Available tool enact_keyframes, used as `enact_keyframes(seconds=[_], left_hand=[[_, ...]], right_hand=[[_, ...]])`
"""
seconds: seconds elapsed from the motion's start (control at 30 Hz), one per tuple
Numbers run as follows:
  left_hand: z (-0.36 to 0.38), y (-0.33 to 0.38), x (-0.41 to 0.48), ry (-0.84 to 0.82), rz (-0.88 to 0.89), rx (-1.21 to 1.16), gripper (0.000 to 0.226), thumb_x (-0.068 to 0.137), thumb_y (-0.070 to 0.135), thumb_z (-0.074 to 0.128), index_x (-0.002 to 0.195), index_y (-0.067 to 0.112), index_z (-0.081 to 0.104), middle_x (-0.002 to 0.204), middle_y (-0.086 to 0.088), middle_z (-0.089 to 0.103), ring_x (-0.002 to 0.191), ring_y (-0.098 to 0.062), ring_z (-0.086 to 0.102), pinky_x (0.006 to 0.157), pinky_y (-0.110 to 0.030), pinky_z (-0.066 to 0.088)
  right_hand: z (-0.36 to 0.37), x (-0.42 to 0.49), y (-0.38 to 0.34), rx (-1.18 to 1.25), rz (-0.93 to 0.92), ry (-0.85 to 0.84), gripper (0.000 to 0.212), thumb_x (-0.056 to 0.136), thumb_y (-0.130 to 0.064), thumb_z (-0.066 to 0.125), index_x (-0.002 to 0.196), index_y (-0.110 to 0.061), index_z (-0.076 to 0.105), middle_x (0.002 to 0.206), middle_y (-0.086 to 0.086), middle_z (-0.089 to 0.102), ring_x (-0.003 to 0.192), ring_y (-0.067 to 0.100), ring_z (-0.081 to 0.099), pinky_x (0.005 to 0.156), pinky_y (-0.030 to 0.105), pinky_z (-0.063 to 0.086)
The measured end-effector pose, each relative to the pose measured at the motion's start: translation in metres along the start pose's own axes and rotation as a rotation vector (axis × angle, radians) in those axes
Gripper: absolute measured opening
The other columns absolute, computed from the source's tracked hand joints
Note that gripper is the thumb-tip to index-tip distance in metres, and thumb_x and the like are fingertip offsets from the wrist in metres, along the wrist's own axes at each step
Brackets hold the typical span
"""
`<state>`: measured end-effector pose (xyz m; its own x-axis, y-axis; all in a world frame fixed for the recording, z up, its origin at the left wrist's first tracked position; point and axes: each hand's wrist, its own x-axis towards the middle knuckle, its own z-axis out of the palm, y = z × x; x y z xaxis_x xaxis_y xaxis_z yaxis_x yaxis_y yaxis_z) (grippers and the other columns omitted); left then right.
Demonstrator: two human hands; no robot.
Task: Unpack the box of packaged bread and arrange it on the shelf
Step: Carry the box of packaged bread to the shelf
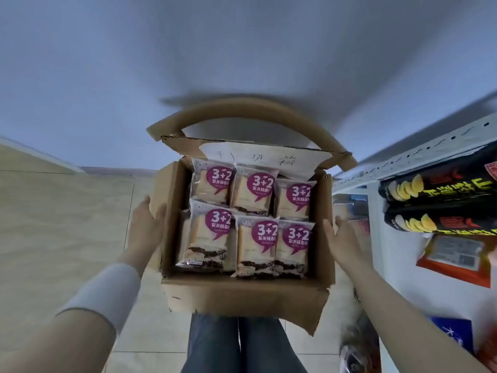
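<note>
An open cardboard box (242,294), flaps raised, shows two rows of packaged bread (252,211) above a person's jeans-clad legs (242,343). The left hand (146,224) and right hand (343,238) lie along its side walls, fingers straight, curled around nothing. A shelf (430,141) holding crisp tubes (435,189) stands at right.

At the right of the frame, a white shelf (374,211) with perforated rails carries 2 black packs, the upper chip bag (435,188) just above the lower chip bag (441,223). An orange-red packet (454,258) sits below them, and a blue packet (454,336) lies at lower right. Beige floor tiles (67,224) fill the left and bottom. Whether the cardboard box (242,297) at centre rests on anything cannot be told.
</note>
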<state>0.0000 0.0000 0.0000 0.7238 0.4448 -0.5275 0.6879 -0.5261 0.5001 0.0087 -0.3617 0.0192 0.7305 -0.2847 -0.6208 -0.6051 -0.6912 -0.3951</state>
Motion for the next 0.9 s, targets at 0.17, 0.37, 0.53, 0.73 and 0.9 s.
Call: enact_keyframes(seconds=[0.17, 0.37, 0.53, 0.73, 0.9], left_hand=[[0.029, -0.027, 0.032, -0.112, -0.110, -0.157, 0.051, 0.099, 0.041, 0.031, 0.142, 0.014, 0.037, 0.146, -0.005, 0.041, 0.135, -0.022, 0.037, 0.114, -0.038, 0.025], [0.046, -0.024, 0.025, -0.113, -0.063, -0.202, 0.029, 0.101, 0.029, 0.030, 0.110, 0.011, 0.052, 0.101, -0.007, 0.056, 0.095, -0.023, 0.050, 0.080, -0.033, 0.035], [0.043, -0.017, 0.019, 0.004, 0.000, -0.039, 0.029, 0.101, 0.025, 0.030, 0.091, 0.008, 0.051, 0.086, -0.008, 0.054, 0.081, -0.024, 0.047, 0.069, -0.030, 0.029], [0.031, -0.015, 0.008, 0.025, 0.081, 0.010, 0.030, 0.101, 0.026, 0.029, 0.081, 0.009, 0.045, 0.068, -0.005, 0.046, 0.070, -0.027, 0.042, 0.061, -0.033, 0.024], [0.005, -0.019, -0.009, -0.020, 0.180, 0.036, 0.031, 0.101, 0.026, 0.029, 0.080, 0.009, 0.045, 0.064, 0.001, 0.046, 0.070, -0.027, 0.044, 0.062, -0.033, 0.025]], right_hand=[[0.028, 0.021, 0.019, 0.152, 0.112, -0.068, 0.050, 0.100, -0.036, 0.028, 0.144, -0.013, 0.028, 0.145, 0.010, 0.041, 0.133, 0.029, 0.040, 0.107, 0.040, 0.033], [0.036, 0.019, 0.018, 0.149, 0.132, 0.045, 0.044, 0.101, -0.031, 0.025, 0.136, -0.009, 0.040, 0.136, 0.014, 0.050, 0.125, 0.032, 0.046, 0.104, 0.038, 0.035], [0.039, 0.017, 0.016, 0.117, 0.130, 0.135, 0.042, 0.102, -0.027, 0.026, 0.131, -0.004, 0.045, 0.128, 0.018, 0.055, 0.117, 0.036, 0.051, 0.098, 0.038, 0.038], [0.036, 0.002, 0.018, 0.137, 0.126, 0.161, 0.043, 0.102, -0.026, 0.026, 0.135, -0.003, 0.043, 0.135, 0.019, 0.051, 0.124, 0.036, 0.046, 0.101, 0.039, 0.036], [0.037, -0.051, 0.020, 0.179, 0.153, 0.248, 0.042, 0.102, -0.024, 0.027, 0.129, 0.001, 0.047, 0.129, 0.023, 0.053, 0.120, 0.036, 0.048, 0.098, 0.039, 0.036]])
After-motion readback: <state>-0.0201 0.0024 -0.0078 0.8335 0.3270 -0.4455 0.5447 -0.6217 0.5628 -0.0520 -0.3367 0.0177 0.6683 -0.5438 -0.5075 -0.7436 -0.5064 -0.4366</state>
